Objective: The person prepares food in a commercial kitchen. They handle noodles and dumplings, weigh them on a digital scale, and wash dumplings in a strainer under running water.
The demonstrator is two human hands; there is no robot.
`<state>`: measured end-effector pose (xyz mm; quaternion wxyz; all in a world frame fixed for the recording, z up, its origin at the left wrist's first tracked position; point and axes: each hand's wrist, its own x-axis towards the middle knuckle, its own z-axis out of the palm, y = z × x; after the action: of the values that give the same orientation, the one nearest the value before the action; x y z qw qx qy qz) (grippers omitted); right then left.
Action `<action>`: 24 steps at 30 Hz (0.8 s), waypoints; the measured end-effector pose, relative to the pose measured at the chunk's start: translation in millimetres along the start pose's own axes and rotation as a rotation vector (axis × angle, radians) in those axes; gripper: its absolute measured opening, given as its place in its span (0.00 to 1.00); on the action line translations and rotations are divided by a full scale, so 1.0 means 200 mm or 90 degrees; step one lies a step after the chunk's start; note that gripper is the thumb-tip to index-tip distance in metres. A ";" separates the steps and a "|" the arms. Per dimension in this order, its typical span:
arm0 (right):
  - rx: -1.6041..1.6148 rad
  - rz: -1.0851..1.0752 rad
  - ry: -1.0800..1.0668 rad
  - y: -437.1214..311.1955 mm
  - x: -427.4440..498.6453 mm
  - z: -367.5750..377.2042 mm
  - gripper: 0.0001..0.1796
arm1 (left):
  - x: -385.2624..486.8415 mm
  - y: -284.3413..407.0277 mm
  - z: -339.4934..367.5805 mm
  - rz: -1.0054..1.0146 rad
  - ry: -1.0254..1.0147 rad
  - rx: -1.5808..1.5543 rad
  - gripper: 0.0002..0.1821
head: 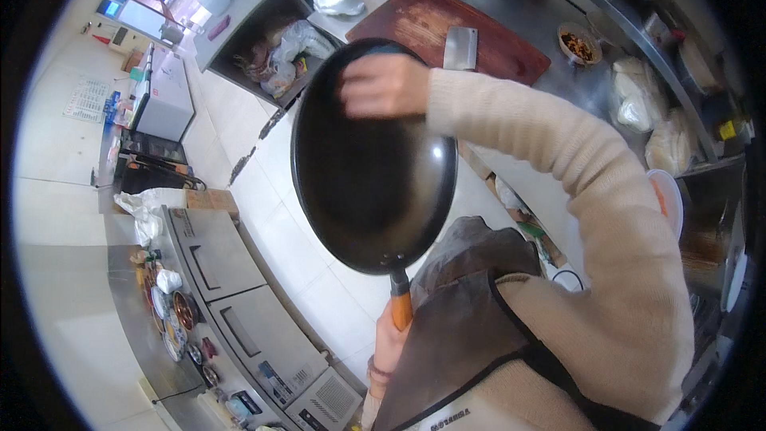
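Note:
A black frying pan (pixel 365 179) is held out over the tiled floor, its dark inner surface facing me. My left hand (pixel 392 335) grips its orange-brown handle (pixel 401 309) close to my body. Over the far part of the pan's inside is my right hand (pixel 383 86), blurred, with its fingers bent. Whether those fingers hold something or touch the pan cannot be made out. A dark apron (pixel 449 335) covers my front, below the cream knitted sleeve of my right arm.
Beyond the pan, a cleaver (pixel 461 48) lies on a reddish-brown cutting board (pixel 413 24). A bowl of dark food (pixel 579 43) and bagged pale food (pixel 635 93) sit on the right counter. At left stand a counter refrigerator (pixel 263 323) with dishes on top and a white chest freezer (pixel 164 96).

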<state>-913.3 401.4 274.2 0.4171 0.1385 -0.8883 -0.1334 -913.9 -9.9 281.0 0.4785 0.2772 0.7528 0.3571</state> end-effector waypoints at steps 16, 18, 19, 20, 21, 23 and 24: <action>0.129 0.428 -0.086 -0.17 -0.27 0.09 0.12 | 0.16 -0.07 -0.03 0.057 -0.052 -0.055 0.16; 0.142 0.476 0.026 -0.26 -0.18 0.11 0.15 | 0.18 -0.05 -0.04 0.026 -0.024 -0.031 0.16; 0.174 0.535 0.054 -0.36 -0.13 0.10 0.17 | 0.18 -0.04 -0.04 0.054 -0.023 -0.021 0.17; 0.261 0.525 0.050 -0.45 -0.09 0.07 0.17 | 0.18 -0.02 -0.05 0.043 -0.015 0.012 0.17; 0.310 0.420 0.069 -0.49 -0.05 0.04 0.15 | 0.18 -0.01 -0.05 0.039 -0.005 0.051 0.17; 0.141 0.278 0.014 -0.39 0.01 0.01 0.16 | 0.19 0.02 -0.04 0.058 -0.003 0.014 0.18; 0.072 0.310 0.019 -0.28 0.03 0.01 0.15 | 0.18 0.04 -0.04 0.055 0.005 0.009 0.18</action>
<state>-911.1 347.7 256.7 0.4418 -0.0542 -0.8952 0.0231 -934.4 19.9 270.4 0.4578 0.3109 0.7446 0.3733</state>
